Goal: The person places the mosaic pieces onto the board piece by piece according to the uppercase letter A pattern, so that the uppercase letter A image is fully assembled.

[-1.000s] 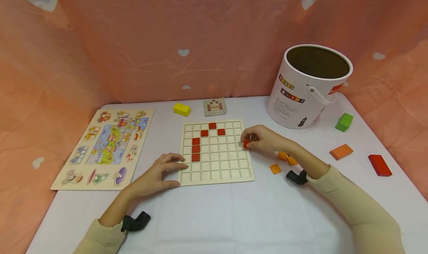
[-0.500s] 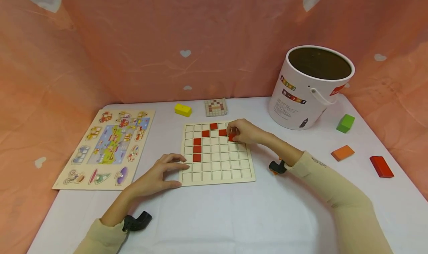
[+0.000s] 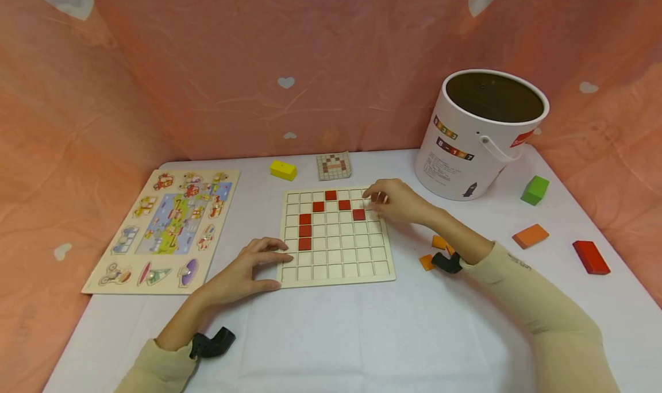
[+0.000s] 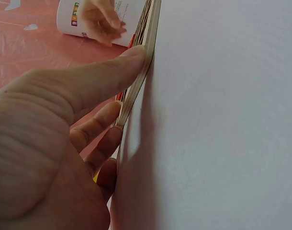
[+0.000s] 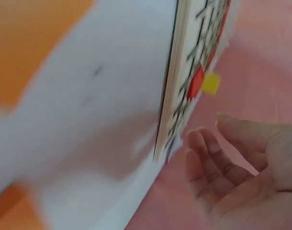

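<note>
A pale wooden grid board [image 3: 331, 257] lies mid-table with several red square tiles in its cells. One red tile [image 3: 358, 215] sits in a cell toward the upper right, just left of my right hand [image 3: 398, 202]. That hand hovers over the board's right edge, thumb and fingers apart with nothing between them, as the right wrist view also shows. My left hand [image 3: 242, 271] rests at the board's left edge, fingertips and thumb touching its rim [image 4: 139, 76]. The left fingers are extended and loosely bent.
Several orange tiles [image 3: 427, 262] lie by the right wrist. Beyond are a small pattern card [image 3: 334, 166], a yellow block [image 3: 283, 170] and a white bucket [image 3: 450, 163]. Green [image 3: 535, 190], orange [image 3: 530, 236] and red blocks [image 3: 591, 257] stand right; a picture puzzle [image 3: 217, 209] lies left.
My right hand carried a red tile from the board's right edge to a cell, let go of it there, and moved back right. The left hand stayed still.
</note>
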A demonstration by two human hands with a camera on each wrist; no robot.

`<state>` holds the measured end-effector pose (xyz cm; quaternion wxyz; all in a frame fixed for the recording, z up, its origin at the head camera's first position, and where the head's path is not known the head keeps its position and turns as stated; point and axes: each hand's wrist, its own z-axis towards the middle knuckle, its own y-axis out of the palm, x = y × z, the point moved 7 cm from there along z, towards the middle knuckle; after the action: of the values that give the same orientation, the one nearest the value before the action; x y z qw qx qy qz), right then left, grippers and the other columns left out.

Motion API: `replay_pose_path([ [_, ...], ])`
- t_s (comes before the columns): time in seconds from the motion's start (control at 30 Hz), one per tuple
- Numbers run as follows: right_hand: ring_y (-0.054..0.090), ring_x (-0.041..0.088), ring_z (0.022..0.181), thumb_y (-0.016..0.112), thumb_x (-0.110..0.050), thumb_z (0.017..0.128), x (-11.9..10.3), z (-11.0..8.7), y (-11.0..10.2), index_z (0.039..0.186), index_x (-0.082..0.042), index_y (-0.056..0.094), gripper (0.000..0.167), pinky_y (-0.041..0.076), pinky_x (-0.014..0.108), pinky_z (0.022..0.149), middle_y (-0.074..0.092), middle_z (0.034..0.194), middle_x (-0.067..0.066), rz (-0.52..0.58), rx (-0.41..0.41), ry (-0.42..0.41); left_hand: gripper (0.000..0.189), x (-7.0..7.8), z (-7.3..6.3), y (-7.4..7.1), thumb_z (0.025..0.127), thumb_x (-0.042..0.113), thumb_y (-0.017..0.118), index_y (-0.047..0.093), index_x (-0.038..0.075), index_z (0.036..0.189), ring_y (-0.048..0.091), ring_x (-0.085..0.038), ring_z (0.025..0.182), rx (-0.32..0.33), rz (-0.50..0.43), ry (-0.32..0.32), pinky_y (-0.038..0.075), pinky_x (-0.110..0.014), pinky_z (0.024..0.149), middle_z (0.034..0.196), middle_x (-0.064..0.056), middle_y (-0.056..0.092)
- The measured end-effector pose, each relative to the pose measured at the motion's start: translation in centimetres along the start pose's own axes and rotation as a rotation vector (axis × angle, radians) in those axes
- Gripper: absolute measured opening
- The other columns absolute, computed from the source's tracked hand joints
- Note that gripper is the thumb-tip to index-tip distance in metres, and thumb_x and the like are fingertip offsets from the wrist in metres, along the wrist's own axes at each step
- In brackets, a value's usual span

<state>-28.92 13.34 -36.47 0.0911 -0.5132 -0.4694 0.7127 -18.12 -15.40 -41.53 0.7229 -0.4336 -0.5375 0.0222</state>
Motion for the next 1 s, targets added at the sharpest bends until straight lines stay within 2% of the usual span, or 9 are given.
replay_pose_path([
  [0.1,0.06,0.029,0.091,0.068,0.006,0.088,1.6,-2.1,-1.5,0.113,0.007,0.069,0.026,0.051,0.041,0.081,0.068,0.098,0.015,0.031,0.009,0.041,0.044,0.0,0.1,0.0,0.086,0.023,0.079,0.068,0.015,0.127,0.035,-0.031,0.133,-0.003,0.0,0.005,0.025,-0.061,0.106,0.139,-0.004,0.048],
  [0.3,0.058,0.032,0.107,0.067,0.006,0.088,5.6,-7.0,-3.4,0.116,0.005,0.068,0.028,0.045,0.052,0.095,0.068,0.114,0.015,0.055,-0.074,0.125,0.043,0.0,0.1,0.1,0.086,0.022,0.079,0.068,0.015,0.126,0.035,-0.031,0.132,-0.009,-0.004,0.008,0.024,-0.061,0.105,0.139,-0.005,0.048],
  [0.37,0.057,0.032,0.107,0.069,0.005,0.088,6.6,-8.3,-3.8,0.115,0.004,0.068,0.028,0.044,0.052,0.095,0.067,0.113,0.014,0.048,-0.085,0.137,0.043,0.0,0.1,0.1,0.085,0.021,0.08,0.068,0.015,0.127,0.035,-0.031,0.133,-0.009,-0.006,0.004,0.024,-0.061,0.105,0.139,-0.005,0.048],
  [0.47,0.055,0.028,0.102,0.07,0.003,0.087,7.6,-9.5,-4.0,0.115,0.002,0.068,0.028,0.045,0.045,0.09,0.068,0.11,0.009,0.027,-0.088,0.15,0.044,-0.1,0.0,0.1,0.085,0.02,0.08,0.068,0.015,0.127,0.035,-0.032,0.133,-0.009,-0.006,0.0,0.024,-0.061,0.106,0.139,-0.005,0.048],
  [0.6,0.054,0.024,0.094,0.07,0.005,0.086,8.1,-10.1,-4.0,0.113,0.003,0.068,0.027,0.048,0.033,0.082,0.068,0.106,0.007,0.044,-0.097,0.153,0.044,-0.1,0.0,0.1,0.085,0.022,0.08,0.068,0.015,0.127,0.035,-0.032,0.133,-0.007,-0.002,-0.006,0.023,-0.061,0.106,0.14,-0.005,0.048],
  [0.73,0.055,0.023,0.087,0.07,0.005,0.087,7.8,-9.9,-3.8,0.108,0.002,0.069,0.021,0.049,0.026,0.076,0.069,0.099,0.006,0.062,-0.116,0.151,0.044,-0.1,0.0,0.1,0.086,0.022,0.079,0.068,0.015,0.127,0.035,-0.033,0.133,-0.006,-0.005,-0.007,0.024,-0.062,0.106,0.139,-0.005,0.048],
  [0.87,0.055,0.022,0.081,0.068,0.003,0.09,7.2,-9.0,-3.4,0.104,-0.001,0.069,0.014,0.048,0.026,0.071,0.068,0.094,0.004,0.055,-0.116,0.142,0.043,-0.1,0.1,0.1,0.086,0.022,0.079,0.068,0.015,0.127,0.035,-0.032,0.133,-0.007,-0.006,-0.001,0.024,-0.061,0.106,0.139,-0.005,0.048],
  [1.0,0.054,0.023,0.085,0.063,0.003,0.092,5.8,-7.0,-2.2,0.108,0.0,0.07,0.018,0.047,0.026,0.073,0.069,0.102,0.008,0.103,-0.122,0.104,0.043,0.0,0.0,0.1,0.085,0.021,0.08,0.068,0.015,0.126,0.035,-0.032,0.133,-0.002,-0.002,-0.005,0.024,-0.061,0.106,0.139,-0.005,0.049],
])
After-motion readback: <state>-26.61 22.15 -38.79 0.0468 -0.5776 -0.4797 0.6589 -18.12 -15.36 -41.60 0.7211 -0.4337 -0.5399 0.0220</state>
